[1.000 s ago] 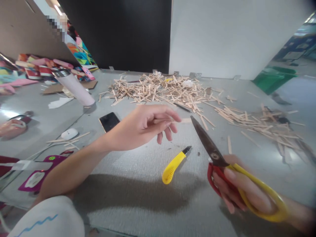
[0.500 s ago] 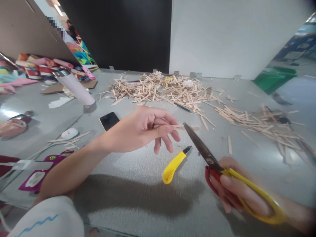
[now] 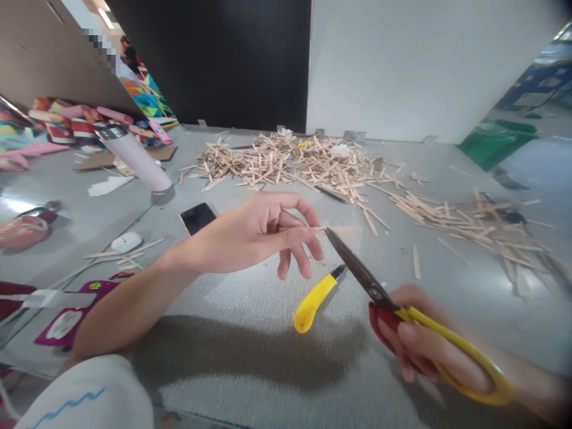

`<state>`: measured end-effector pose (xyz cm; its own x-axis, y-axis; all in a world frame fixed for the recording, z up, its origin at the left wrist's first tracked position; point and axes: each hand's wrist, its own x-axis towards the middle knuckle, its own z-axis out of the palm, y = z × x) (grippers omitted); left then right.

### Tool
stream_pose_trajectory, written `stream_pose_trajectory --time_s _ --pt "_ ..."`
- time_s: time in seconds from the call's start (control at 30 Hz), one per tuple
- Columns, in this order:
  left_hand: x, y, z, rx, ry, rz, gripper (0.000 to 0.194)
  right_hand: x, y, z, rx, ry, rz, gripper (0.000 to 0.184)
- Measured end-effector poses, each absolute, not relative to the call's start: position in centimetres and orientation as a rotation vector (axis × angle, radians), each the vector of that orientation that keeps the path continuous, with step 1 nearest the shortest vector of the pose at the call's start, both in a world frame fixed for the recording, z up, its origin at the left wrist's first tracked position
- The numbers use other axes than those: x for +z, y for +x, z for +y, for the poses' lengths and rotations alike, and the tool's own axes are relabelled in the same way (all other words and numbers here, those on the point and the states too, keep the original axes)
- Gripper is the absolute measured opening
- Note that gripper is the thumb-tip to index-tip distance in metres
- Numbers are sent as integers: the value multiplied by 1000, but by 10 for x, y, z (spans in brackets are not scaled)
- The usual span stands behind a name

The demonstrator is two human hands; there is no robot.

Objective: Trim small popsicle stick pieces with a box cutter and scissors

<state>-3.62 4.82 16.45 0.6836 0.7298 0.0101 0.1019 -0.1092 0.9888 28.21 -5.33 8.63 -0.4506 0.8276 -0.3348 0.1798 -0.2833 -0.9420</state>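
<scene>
My left hand (image 3: 272,232) pinches a thin flat wooden stick (image 3: 343,231) between thumb and fingers, its free end pointing right and blurred. My right hand (image 3: 429,339) is wrapped round the handles of a pair of scissors (image 3: 355,262), one handle yellow and one red. The dark blades look closed or nearly so, and their tip meets the stick just beyond my left fingertips. Below the stick, a yellow utility knife (image 3: 315,302) lies on the grey table (image 3: 250,369).
A heap of wooden sticks (image 3: 277,158) spreads along the back, with more sticks (image 3: 465,220) at right. A dark pen (image 3: 329,193) lies before the heap. At left are a phone (image 3: 198,218), a tumbler (image 3: 134,158) and a white mouse (image 3: 126,241). A green bin (image 3: 498,143) stands far right.
The scissors have shifted slightly left along the stick, closer to my left fingertips, and their blades look more closed. My left hand has barely moved.
</scene>
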Motion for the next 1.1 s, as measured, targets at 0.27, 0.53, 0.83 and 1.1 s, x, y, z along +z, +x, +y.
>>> stream_pose_trajectory --time_s 0.27,0.53,0.83,1.1 --pt "166 -33 47 715 1650 802 20 99 277 -56 1736 -1287 -1498 57" --pt "164 -32 44 749 1698 857 21 99 270 -59 1730 -1400 -1423 60" --pt "166 -30 36 735 1768 921 25 98 266 -60 1634 -1479 -1478 60" --pt "162 -26 36 777 1794 941 22 71 283 -55 1617 -1480 -1679 55"
